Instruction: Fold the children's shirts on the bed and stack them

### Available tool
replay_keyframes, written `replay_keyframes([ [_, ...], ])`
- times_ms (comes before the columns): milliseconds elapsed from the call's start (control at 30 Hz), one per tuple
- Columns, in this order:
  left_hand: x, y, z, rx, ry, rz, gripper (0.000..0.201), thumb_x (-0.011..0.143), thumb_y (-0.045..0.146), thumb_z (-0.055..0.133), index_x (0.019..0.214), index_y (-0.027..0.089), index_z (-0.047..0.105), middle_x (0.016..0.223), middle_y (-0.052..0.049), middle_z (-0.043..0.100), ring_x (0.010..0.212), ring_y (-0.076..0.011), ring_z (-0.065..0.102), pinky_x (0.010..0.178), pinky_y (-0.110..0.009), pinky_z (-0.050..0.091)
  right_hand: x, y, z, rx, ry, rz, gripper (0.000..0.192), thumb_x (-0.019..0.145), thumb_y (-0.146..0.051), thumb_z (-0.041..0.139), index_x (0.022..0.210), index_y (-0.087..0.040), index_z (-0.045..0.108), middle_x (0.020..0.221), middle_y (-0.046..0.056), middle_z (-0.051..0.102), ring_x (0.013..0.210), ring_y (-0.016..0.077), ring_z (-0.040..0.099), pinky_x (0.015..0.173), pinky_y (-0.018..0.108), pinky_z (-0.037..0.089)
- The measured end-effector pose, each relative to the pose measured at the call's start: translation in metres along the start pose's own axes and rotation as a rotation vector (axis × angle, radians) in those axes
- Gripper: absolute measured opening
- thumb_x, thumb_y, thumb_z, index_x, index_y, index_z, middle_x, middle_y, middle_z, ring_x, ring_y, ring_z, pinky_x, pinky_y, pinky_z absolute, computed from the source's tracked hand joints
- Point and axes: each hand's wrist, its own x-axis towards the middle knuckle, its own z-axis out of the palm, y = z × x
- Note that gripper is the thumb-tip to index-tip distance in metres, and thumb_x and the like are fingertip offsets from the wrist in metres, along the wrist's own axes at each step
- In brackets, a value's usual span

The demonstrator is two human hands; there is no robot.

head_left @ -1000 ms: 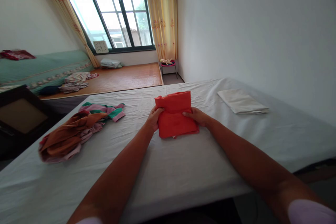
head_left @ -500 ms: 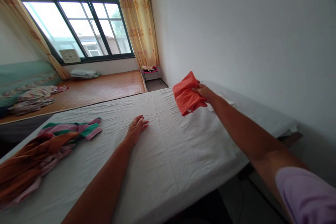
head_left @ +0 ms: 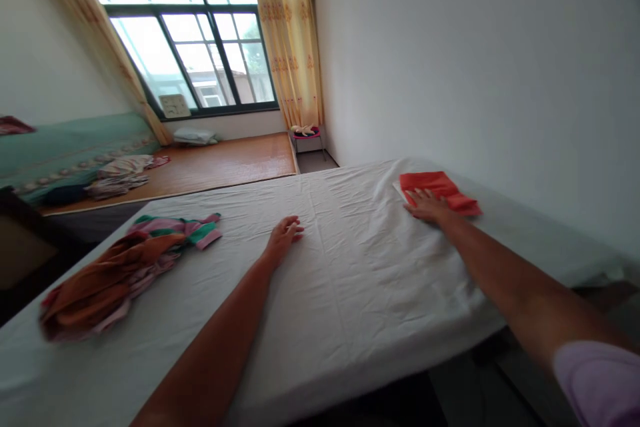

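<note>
A folded orange-red garment (head_left: 445, 190) lies flat at the right side of the white-sheeted table (head_left: 350, 287), close to the wall. A sliver of something white shows under its left edge. My right hand (head_left: 427, 205) rests on the garment's near left part with the fingers spread. Over the middle of the sheet is my left hand (head_left: 285, 235), fingers loosely curled and apart, holding nothing. To its left is a loose heap of clothes, with a brown garment (head_left: 113, 273) over pink cloth and a green-and-pink striped piece (head_left: 200, 232) at the far end.
Beyond the table stands a low platform with a brown mat (head_left: 240, 157), holding crumpled clothes (head_left: 125, 173) and a pale folded bundle (head_left: 195, 137). A small pink stool (head_left: 306, 133) is in the corner. The white wall (head_left: 475, 67) borders the right; a dark chair back (head_left: 25, 240) stands left.
My right hand has carried the orange-red garment rightward and laid it down, and its grip has opened. The view has turned left. My left hand has hardly moved over the sheet.
</note>
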Motion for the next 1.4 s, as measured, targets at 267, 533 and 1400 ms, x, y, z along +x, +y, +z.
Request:
replay_keyframes([
  [267, -0.009, -0.001, 0.007, 0.497, -0.098, 0.134, 0.027, 0.080, 0.012, 0.050, 0.102, 0.014, 0.067, 0.084, -0.004, 0.070, 0.075, -0.0109, 0.065, 0.071, -0.023, 0.053, -0.011, -0.095, 0.033, -0.270, -0.100, -0.321, 0.054, 0.089, -0.034, 0.042, 0.141, -0.019, 0.044, 0.151, 0.016, 0.037, 0.136, 0.0353, 0.035, 0.102, 0.062, 0.033],
  [533, -0.035, 0.072, -0.111, 0.991, 0.077, 0.102, 0.027, 0.079, 0.016, 0.058, 0.103, 0.020, 0.069, 0.110, -0.008, 0.067, 0.106, -0.0198, 0.058, 0.097, -0.033, 0.043, -0.133, -0.247, 0.048, -0.142, -0.254, -0.985, 0.047, 0.094, -0.029, 0.033, 0.139, -0.024, 0.048, 0.144, 0.009, 0.049, 0.127, 0.0254, 0.046, 0.096, 0.046, 0.041],
  [1400, -0.024, 0.205, -0.100, -0.217, 0.052, 0.243, 0.033, 0.077, 0.035, 0.071, 0.102, 0.014, 0.067, 0.091, -0.005, 0.071, 0.077, -0.0133, 0.065, 0.071, -0.025, 0.053, -0.138, -0.272, 0.033, 1.303, -0.617, -0.784, 0.071, 0.076, -0.044, 0.071, 0.139, -0.030, 0.044, 0.137, 0.007, 0.054, 0.111, 0.0236, 0.061, 0.089, 0.041, 0.053],
])
